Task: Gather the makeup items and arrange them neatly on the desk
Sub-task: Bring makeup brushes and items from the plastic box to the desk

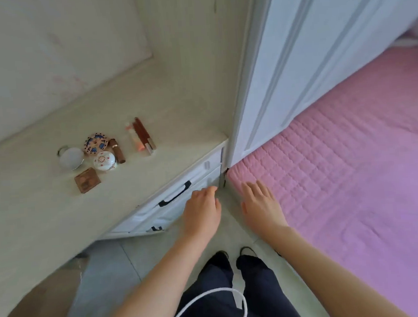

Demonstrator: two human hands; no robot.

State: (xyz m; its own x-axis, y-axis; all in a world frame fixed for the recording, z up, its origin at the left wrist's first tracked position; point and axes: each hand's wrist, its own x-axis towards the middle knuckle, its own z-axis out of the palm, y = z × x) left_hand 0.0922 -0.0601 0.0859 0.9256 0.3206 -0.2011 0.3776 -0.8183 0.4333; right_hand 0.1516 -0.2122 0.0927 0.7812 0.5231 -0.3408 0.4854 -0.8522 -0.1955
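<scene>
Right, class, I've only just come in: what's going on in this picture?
A person stands between a pale wooden desk and a pink quilted bed, both hands empty. The left hand hangs in front of the white drawers with black handles; the right hand reaches out at the bed's corner. On the desk lie a round patterned compact, a white floral pot, a round white mirror, a brown square palette, a brown lipstick and slim tubes.
</scene>
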